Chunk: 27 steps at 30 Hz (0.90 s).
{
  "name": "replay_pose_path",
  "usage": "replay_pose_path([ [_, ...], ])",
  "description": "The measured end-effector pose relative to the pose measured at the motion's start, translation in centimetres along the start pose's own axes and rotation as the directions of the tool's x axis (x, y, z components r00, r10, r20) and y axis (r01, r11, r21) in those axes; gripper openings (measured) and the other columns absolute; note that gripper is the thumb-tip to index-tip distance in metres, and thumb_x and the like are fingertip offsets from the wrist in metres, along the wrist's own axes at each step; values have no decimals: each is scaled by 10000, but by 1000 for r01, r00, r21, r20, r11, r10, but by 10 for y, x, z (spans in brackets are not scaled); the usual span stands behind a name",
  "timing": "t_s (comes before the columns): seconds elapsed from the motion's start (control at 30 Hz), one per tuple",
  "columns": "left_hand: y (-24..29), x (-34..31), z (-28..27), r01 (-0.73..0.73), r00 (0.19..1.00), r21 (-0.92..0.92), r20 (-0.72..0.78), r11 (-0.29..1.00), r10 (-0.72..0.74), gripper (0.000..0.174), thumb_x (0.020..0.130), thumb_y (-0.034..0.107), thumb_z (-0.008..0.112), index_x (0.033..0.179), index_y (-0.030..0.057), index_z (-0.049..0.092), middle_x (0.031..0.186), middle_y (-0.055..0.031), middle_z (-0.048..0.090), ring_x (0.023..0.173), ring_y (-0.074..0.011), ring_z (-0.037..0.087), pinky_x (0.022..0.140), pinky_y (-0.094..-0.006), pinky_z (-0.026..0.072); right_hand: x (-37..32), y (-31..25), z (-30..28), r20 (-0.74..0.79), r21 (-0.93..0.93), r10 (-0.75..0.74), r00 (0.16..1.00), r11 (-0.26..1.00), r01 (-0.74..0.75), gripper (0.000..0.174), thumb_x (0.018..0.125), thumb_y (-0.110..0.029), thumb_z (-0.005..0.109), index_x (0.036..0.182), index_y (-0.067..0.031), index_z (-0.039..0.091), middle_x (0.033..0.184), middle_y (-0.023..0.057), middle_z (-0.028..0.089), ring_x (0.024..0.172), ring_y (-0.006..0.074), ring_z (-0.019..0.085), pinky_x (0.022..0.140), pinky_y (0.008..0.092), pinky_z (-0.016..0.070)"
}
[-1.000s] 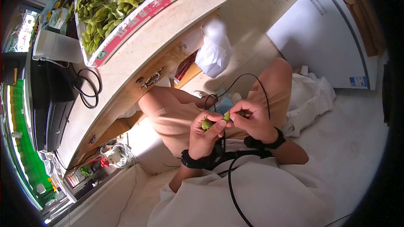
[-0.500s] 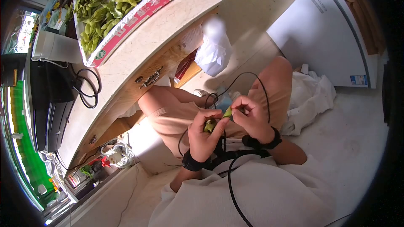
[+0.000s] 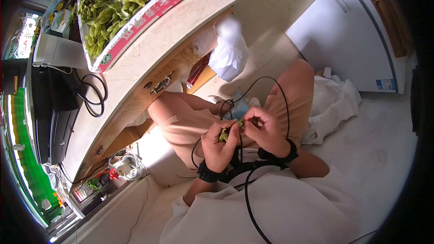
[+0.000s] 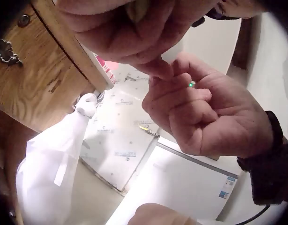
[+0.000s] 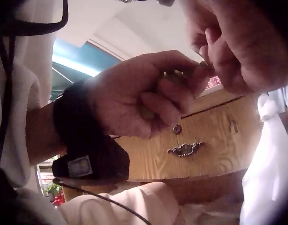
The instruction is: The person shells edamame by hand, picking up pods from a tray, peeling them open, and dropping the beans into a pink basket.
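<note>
Above the lap in the head view, my left hand (image 3: 216, 148) curls round a few green soybean pods (image 3: 224, 135). Its thumb and forefinger pinch one pod (image 3: 241, 125) at the fingertips. On the other side, my right hand (image 3: 267, 132) pinches the same pod's end, with the fingertips of both hands meeting there. Bits of green show between the curled fingers of the left hand (image 5: 139, 93) in the right wrist view. From the left wrist view, the right hand (image 4: 209, 110) has its fingers folded in, and the pod is mostly hidden.
A foam box (image 3: 149, 20) heaped with soybean pods (image 3: 113, 11) stands on the desk (image 3: 190, 13). A white plastic bag (image 3: 229, 58) hangs by the drawer. A white fridge (image 3: 346, 36) stands at right, beside white cloth (image 3: 337, 104). A black cable (image 3: 282, 92) loops near the hands.
Both hands have shifted slightly, the right hand moving a little left and down toward the left. The pod between them has turned and now shows less. The pods stay in the left hand.
</note>
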<state>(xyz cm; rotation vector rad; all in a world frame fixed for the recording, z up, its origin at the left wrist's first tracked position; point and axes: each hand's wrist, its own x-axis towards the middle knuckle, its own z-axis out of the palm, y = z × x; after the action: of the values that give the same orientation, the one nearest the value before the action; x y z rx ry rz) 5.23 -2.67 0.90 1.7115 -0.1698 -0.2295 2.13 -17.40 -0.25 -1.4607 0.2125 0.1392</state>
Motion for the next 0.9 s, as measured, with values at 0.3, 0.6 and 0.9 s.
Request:
replay_pose_path([
  [0.3,-2,-1,-6,144,989,-178,66,973,-134,99,863,64,621,905,-26,614,743,-30,632,656,-58,531,602,-198,429,8,-16,-5,164,254,129,978,952,-168,185,857,-121,648,944,-21,517,816,-28,493,725,10,449,579,167,393],
  [0.6,-3,2,-4,38,999,33,27,999,-39,106,876,80,611,886,-24,626,709,-29,625,622,-54,524,562,-196,417,7,-9,-10,164,165,179,970,965,-206,110,907,-85,529,990,-14,528,730,-15,497,559,7,404,472,168,315],
  [0.9,-8,4,-17,151,989,-120,19,981,-150,105,866,76,622,906,-18,643,713,-35,634,645,-67,556,588,-201,436,23,-26,-15,276,127,245,929,949,-288,135,908,-134,570,971,-14,561,812,-4,571,657,-3,453,537,160,367],
])
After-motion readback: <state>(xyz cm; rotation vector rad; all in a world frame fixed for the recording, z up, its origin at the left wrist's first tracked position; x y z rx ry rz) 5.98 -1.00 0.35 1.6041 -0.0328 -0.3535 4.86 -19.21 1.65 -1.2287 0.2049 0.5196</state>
